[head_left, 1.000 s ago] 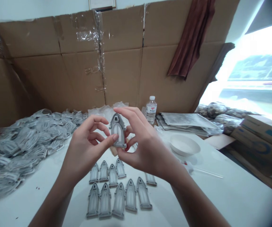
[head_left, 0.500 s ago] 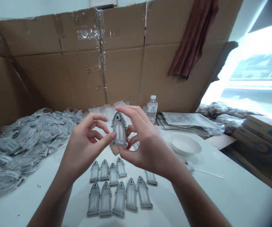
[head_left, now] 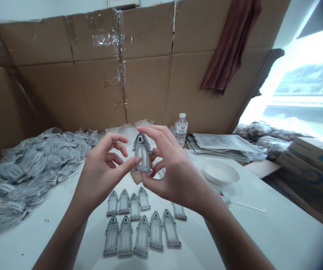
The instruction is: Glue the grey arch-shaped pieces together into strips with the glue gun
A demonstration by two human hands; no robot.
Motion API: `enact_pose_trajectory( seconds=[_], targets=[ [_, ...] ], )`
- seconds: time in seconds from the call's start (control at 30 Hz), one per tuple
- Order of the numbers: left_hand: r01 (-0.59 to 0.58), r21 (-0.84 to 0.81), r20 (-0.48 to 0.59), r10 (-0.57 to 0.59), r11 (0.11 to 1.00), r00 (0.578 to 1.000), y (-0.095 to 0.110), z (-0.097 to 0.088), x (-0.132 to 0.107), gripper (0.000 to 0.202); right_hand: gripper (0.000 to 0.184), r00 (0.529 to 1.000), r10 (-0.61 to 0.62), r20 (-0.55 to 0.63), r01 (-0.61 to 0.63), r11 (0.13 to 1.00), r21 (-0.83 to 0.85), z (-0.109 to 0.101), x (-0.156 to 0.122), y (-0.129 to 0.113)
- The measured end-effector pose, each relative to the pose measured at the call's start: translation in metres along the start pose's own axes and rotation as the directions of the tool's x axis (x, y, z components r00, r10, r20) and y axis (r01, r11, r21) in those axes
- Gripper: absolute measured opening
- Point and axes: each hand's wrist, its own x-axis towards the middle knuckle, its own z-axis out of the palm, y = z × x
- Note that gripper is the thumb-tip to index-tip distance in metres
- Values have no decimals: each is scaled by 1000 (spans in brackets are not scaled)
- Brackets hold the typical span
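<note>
My right hand (head_left: 169, 168) grips a small grey arched window frame (head_left: 142, 153) upright, index finger at its pointed top and thumb at its base. The frame has a pale inner panel and a small hole near the peak. My left hand (head_left: 105, 165) is on the other side, its thumb tip against the frame's front and its other fingers apart in the air. Below the hands, several matching arched frames (head_left: 126, 236) lie in two rough rows on the white table (head_left: 201, 243). My right wrist partly hides one more frame (head_left: 180, 211).
A heap of bagged grey pieces (head_left: 43, 161) covers the left side. Behind stand a water bottle (head_left: 181, 129) and a cardboard wall (head_left: 94, 90). To the right are a white bowl (head_left: 220, 172), a clear thin stick (head_left: 248, 206), flat stacked sheets (head_left: 223, 144) and cardboard boxes (head_left: 310, 168).
My left thumb has slid slightly up and to the right across the frame's front. My right hand and the frames on the table stay nearly the same.
</note>
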Motion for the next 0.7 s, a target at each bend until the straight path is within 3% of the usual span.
enact_pose_trajectory(
  seconds=[0.17,0.33,0.43,0.57,0.7],
  targets=[
    [-15,29,-53,17,999,998,8,-1,-4,36,74,999,39,20,-40,999,14,1,-1,0],
    [-62,24,-15,62,998,998,0,5,-2,47,69,1000,-11,-5,11,1000,1,3,0,-1],
    [-31,0,3,31,1000,1000,-4,4,1,41,71,1000,-2,1,2,1000,-2,1,0,-1],
    [-23,-2,-49,23,1000,999,-1,-2,1,34,73,1000,22,4,-22,1000,-20,-1,-1,-1],
    [-26,-2,-51,26,1000,998,2,-1,-2,37,74,1000,14,0,-14,1000,-23,1,-1,-2]
  ],
)
